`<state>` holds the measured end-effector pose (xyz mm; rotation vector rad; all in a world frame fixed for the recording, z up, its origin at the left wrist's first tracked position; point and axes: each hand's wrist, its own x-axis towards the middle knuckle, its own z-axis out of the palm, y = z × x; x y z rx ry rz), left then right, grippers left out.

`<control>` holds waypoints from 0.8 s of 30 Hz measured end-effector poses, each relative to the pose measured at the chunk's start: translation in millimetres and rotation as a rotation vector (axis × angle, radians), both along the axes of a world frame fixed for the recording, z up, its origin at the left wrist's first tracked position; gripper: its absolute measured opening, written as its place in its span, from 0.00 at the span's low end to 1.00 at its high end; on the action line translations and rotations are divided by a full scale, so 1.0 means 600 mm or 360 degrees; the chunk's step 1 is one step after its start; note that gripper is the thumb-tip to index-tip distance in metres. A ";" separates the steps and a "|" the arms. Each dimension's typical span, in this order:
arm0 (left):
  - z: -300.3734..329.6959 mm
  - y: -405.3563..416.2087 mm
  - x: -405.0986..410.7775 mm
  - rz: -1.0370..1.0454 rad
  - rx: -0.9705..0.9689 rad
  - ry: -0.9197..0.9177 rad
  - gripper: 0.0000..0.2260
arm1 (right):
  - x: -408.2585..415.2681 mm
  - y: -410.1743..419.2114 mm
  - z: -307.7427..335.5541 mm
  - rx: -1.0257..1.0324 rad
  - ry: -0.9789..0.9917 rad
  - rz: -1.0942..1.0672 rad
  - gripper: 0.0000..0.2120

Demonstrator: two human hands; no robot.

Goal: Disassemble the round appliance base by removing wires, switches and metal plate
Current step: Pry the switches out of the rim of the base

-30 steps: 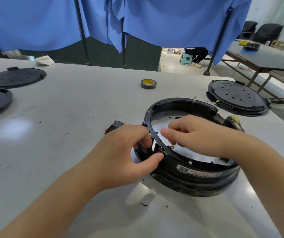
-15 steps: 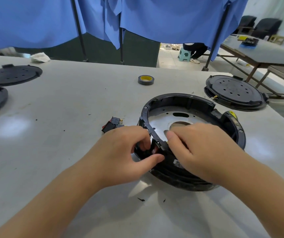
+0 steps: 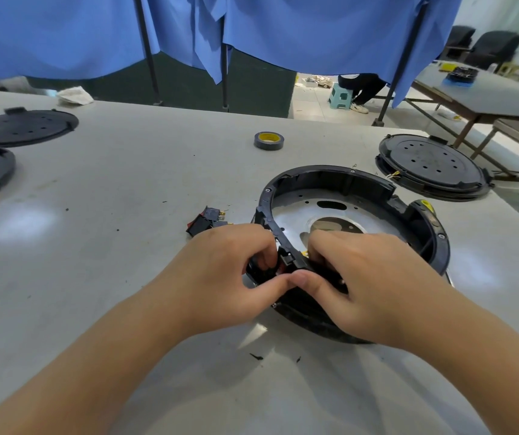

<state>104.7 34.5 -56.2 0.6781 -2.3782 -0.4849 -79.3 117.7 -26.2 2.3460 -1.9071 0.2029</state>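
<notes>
On the grey table (image 3: 126,189), near-right of centre, sits the round black base (image 3: 330,180) with its metal plate (image 3: 295,211) inside. Left hand (image 3: 220,274) and right hand (image 3: 368,284) both pinch its near-left rim, thumbs touching. Loose switches (image 3: 206,219) lie just left; tape roll (image 3: 268,140) farther back.

Loose switches (image 3: 207,220) lie just left of the base (image 3: 330,180); bare table (image 3: 126,189) beyond.

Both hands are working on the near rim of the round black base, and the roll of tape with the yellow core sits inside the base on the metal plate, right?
Not quite. In the head view the tape roll lies on the table, beyond the base, not inside it. Both hands, left hand and right hand, do grip its near rim.
</notes>
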 end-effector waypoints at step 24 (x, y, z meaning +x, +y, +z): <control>0.000 0.000 0.001 -0.0058 -0.0026 -0.0004 0.13 | -0.001 -0.049 0.008 0.0646 -0.0759 -0.0401 0.42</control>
